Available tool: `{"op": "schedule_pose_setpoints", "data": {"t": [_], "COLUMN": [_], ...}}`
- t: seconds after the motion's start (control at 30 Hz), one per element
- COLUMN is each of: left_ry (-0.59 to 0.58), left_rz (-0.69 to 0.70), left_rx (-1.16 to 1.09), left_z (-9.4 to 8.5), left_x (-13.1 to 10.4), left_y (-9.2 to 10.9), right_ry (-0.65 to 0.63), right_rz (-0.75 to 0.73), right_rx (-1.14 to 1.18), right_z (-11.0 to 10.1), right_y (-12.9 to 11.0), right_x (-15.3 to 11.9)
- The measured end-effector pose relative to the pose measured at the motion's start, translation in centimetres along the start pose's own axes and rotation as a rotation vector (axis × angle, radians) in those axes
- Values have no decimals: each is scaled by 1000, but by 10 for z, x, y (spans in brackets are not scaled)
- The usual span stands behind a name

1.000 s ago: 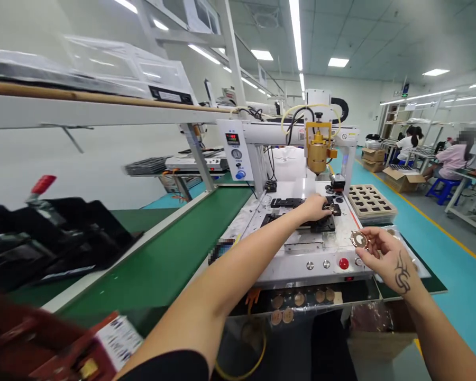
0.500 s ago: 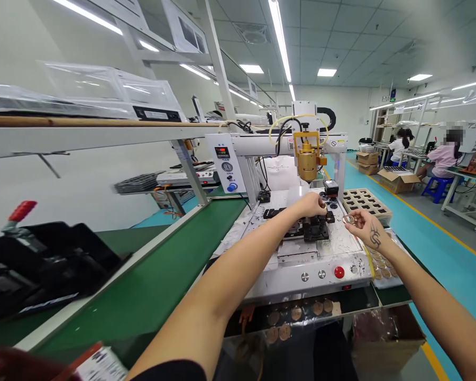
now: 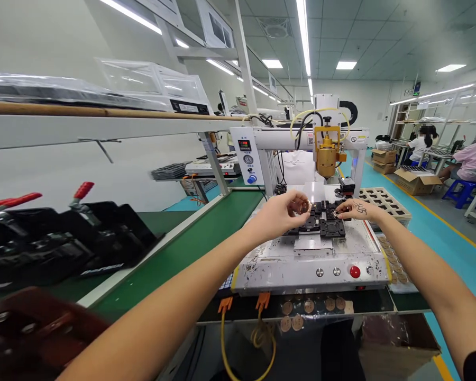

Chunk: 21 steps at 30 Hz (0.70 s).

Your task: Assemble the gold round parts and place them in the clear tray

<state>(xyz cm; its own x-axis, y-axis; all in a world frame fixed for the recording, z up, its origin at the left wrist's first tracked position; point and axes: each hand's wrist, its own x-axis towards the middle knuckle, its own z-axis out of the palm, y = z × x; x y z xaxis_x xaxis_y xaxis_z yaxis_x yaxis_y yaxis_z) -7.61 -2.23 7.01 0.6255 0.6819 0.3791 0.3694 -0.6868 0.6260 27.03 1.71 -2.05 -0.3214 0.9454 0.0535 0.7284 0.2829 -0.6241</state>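
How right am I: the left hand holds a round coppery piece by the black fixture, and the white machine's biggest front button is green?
Not green: the head view shows the white machine's biggest front button red. The left hand does hold the round coppery piece by the black fixture.

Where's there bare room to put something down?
The green strip looks bare between the white rail and white machine, beyond the left forearm. It's crowded around the left hand, right hand and black fixtures.
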Motion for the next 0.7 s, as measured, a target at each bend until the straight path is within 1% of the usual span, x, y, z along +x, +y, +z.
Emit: {"op": "schedule_pose_setpoints", "data": {"t": [0.1, 0.2, 0.33, 0.4, 0.43, 0.5, 0.6, 0.63, 0.7], "left_ry": [16, 48, 105, 133, 152, 199, 252, 251, 208], "left_rz": [-12, -31, -5, 13, 19, 16, -20, -35, -61], "left_rx": [-6, -49, -69, -82, -92, -101, -83, -85, -130], "left_z": [-7, -9, -3, 4, 8, 17, 33, 39, 53], "left_x": [-29, -52, -70, -78, -84, -100, -136, -149, -172], "left_y": [-3, 1, 15, 20, 21, 17, 0, -7, -21], "right_ry": [24, 101, 188, 265, 325, 466, 712, 817, 882], "right_rz": [-36, -36, 6, 21, 31, 59, 99, 79, 76], "right_rx": [-60, -130, -195, -204, -205, -204, -199, -191, -188], "right_z": [6, 13, 17, 21, 24, 38, 70, 82, 105], "right_y": [0, 2, -2, -10, -15, -24, -32, -31, -27], "right_x": [-1, 2, 5, -6, -17, -51, -124, -148, -188]}}
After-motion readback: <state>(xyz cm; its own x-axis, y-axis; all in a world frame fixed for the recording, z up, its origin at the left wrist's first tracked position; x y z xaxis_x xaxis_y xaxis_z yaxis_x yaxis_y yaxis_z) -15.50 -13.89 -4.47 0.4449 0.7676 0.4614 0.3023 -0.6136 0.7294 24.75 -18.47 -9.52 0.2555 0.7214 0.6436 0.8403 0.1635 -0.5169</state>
